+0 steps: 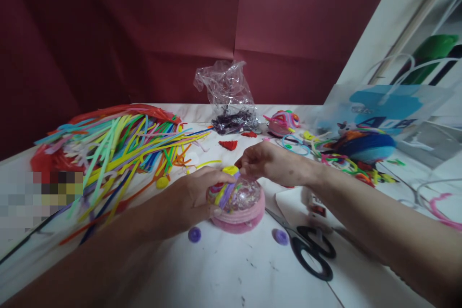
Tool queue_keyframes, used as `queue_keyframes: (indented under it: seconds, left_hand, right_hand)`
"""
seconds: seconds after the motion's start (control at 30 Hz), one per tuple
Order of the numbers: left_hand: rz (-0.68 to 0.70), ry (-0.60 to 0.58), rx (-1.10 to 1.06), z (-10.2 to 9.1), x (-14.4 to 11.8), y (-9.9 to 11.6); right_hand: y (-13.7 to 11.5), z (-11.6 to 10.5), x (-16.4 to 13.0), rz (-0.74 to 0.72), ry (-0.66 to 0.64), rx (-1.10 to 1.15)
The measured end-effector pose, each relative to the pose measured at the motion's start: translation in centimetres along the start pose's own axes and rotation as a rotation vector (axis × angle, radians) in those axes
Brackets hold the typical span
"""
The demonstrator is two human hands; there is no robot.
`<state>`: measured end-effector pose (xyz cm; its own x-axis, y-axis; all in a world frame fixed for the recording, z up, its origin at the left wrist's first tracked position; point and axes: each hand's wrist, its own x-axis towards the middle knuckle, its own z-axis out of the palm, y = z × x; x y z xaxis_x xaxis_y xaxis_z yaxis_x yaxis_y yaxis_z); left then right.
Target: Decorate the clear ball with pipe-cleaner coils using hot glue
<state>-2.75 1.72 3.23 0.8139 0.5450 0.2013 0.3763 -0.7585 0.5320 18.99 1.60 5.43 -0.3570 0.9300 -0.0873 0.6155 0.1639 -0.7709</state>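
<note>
Cupping hands (pixel 231 183) around pink dome (pixel 238 204)

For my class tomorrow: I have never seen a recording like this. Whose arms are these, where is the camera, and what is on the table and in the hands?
There is no machine here. The camera sits on a person's head and looks down, so the two bare arms are that person's own. The left hand steadies a small round piece with a pink pipe-cleaner base and a glittery clear top. The right hand pinches a yellow and purple strip laid over that top. On the white table lie a big heap of coloured pipe cleaners, black scissors, two purple buttons, a crumpled clear plastic bag and a blue paper bag.
</note>
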Motion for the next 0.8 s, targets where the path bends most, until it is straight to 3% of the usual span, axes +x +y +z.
queue_keyframes:
  seconds: [0.4,0.63,0.8]
  left_hand:
    - [0.035,0.082,0.015,1.2,-0.3,-0.4]
    - [0.126,0.251,0.079,2.6,-0.9,-1.1]
    - [0.169,0.289,0.088,2.8,-0.8,-1.3]
  right_hand:
    - [0.9,-0.6,0.0,-0.016,-0.034,0.106]
    - [1.0,-0.8,-0.3,0.006,-0.057,0.157]
    - [1.1,-0.9,-0.2,0.035,-0.050,0.172]
